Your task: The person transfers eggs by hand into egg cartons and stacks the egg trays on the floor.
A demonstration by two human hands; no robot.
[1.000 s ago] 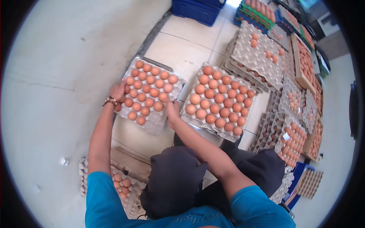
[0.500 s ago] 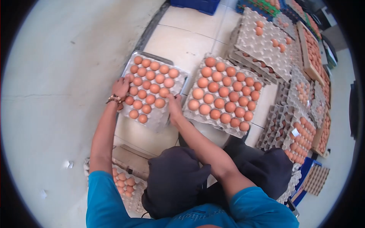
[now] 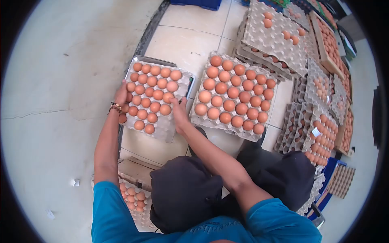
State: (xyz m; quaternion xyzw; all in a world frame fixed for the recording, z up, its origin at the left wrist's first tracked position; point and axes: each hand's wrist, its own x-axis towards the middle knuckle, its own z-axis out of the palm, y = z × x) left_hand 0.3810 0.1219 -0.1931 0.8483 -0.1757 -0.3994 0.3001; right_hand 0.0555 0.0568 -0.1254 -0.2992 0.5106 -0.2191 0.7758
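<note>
A grey pulp tray (image 3: 164,131) with several brown eggs lies over a metal-rimmed scale (image 3: 154,60). My left hand (image 3: 122,95), with a beaded bracelet at the wrist, grips the tray's left edge; its fingertips are partly hidden. On the opposite edge, my right hand (image 3: 179,113) is closed, thumb beside an egg. The tray's lower right corner has cups without eggs. Just right of it stands a second egg tray (image 3: 194,119), filled with brown eggs, touched by neither hand.
Stacked pulp trays (image 3: 273,40) stand at the upper right, beside a wooden crate of eggs (image 3: 327,42). More tilted egg trays (image 3: 293,125) lean at the right. Another egg tray (image 3: 139,216) is at the lower left. A blue crate (image 3: 202,3) sits at the top edge.
The view has shifted somewhat. Both hands remain at the edges of the left tray, which sits slightly lower over the scale; my left hand has moved slightly along its edge.
</note>
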